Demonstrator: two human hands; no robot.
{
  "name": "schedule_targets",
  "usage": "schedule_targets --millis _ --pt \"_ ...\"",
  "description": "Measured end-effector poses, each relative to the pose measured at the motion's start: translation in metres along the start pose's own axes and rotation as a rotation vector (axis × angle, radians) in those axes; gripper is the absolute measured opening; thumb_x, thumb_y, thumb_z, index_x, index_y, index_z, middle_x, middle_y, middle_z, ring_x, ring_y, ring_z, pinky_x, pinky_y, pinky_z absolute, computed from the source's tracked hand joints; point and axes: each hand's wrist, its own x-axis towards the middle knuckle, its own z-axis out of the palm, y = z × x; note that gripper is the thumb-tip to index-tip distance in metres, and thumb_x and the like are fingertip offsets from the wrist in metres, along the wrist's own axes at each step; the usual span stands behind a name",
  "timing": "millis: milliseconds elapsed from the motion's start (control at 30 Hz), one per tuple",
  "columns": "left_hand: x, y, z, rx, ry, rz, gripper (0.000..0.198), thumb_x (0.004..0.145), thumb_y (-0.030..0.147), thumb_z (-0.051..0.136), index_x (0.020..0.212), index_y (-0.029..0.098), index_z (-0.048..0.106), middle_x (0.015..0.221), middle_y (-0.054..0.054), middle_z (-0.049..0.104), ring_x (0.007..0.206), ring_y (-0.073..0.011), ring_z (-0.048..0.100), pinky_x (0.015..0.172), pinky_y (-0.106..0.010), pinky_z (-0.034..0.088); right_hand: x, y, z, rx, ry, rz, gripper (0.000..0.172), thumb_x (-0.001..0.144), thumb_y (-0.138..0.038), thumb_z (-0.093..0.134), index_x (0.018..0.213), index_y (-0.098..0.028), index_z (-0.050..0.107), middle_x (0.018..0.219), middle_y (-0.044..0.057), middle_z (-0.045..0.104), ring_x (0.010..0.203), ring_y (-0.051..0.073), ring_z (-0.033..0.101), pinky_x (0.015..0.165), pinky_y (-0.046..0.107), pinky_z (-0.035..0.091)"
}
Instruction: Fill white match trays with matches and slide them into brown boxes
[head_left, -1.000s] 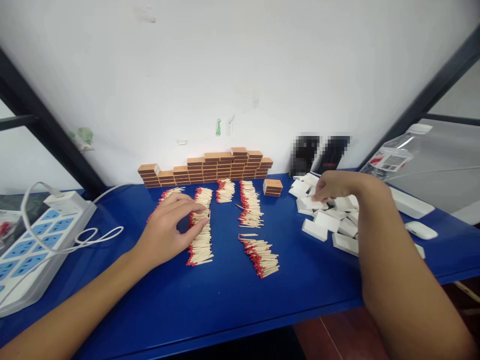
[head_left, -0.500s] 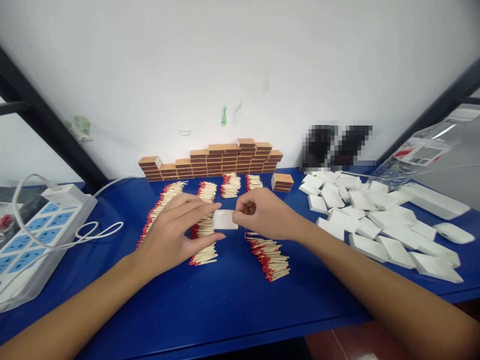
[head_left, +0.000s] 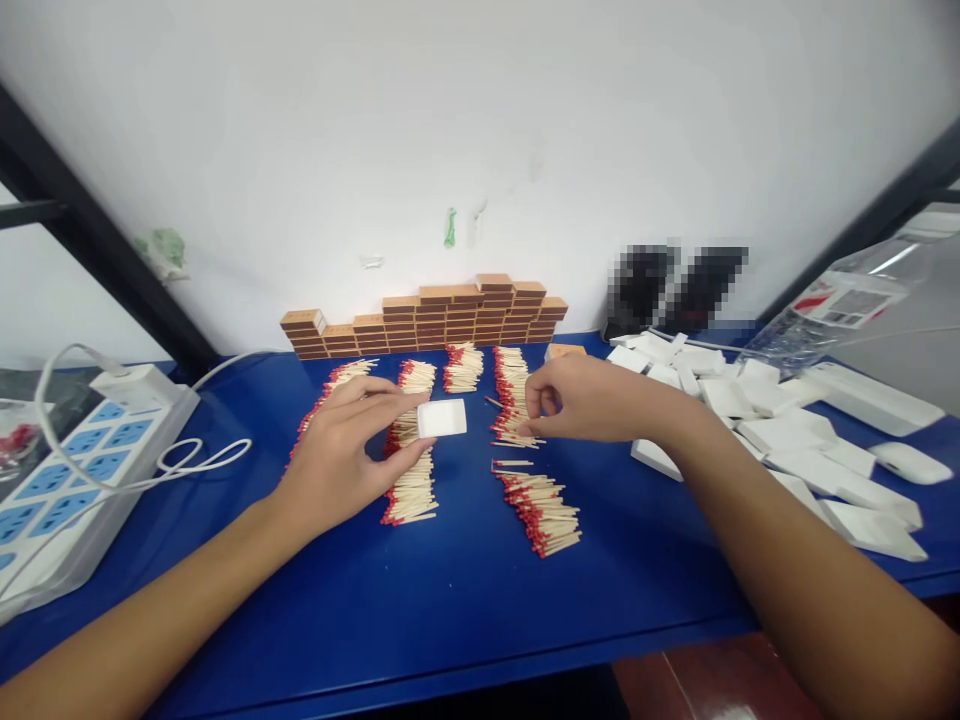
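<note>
My left hand (head_left: 341,450) holds a small white matchbox tray (head_left: 442,418) between thumb and fingertips, above a row of red-tipped matches (head_left: 411,470). My right hand (head_left: 581,400) hovers over another row of matches (head_left: 513,396), its thumb and fingers pinched together at the match ends; whether any match is between them I cannot make out. A further bunch of matches (head_left: 541,508) lies nearer me. Brown matchbox sleeves (head_left: 431,320) are stacked along the wall.
A heap of white trays (head_left: 757,430) covers the right side of the blue table (head_left: 420,600). A white power strip (head_left: 67,470) with a looped cable sits at the left. A clear plastic bag (head_left: 840,310) and a white mouse (head_left: 907,462) lie far right.
My right hand fetched a white tray from the heap, passed it to my left hand, then drew back over the right row of matches. The left hand now holds the tray alone.
</note>
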Motion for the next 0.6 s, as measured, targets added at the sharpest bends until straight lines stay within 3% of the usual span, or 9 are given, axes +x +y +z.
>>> schedule_targets --millis 133,433,600 --pt "0.0 0.0 0.0 -0.011 -0.014 0.01 0.036 0.091 0.028 0.078 0.125 0.019 0.071 0.096 -0.007 0.078 0.101 -0.0249 0.068 0.09 -0.042 0.058 -0.003 -0.001 0.002 0.019 -0.092 -0.062 0.004 0.08 -0.03 0.075 0.078 -0.027 0.078 0.077 0.002 0.073 0.068 0.019 0.062 0.056 0.03 0.039" --pt "-0.001 0.0 0.003 -0.021 -0.051 0.026 0.034 0.091 0.029 0.078 0.123 0.018 0.072 0.099 -0.008 0.079 0.103 -0.026 0.069 0.093 -0.043 0.058 -0.001 -0.009 0.01 0.054 -0.163 -0.122 0.014 0.079 -0.019 0.07 0.065 -0.023 0.071 0.064 0.0 0.068 0.058 0.016 0.058 0.055 0.031 0.036" --pt "-0.001 0.0 0.002 -0.029 -0.06 0.031 0.034 0.091 0.03 0.078 0.123 0.019 0.072 0.098 -0.008 0.079 0.103 -0.026 0.069 0.092 -0.044 0.059 -0.003 -0.011 0.012 0.038 -0.155 -0.09 0.006 0.078 -0.021 0.073 0.073 -0.024 0.075 0.07 0.002 0.071 0.061 0.017 0.059 0.055 0.032 0.037"
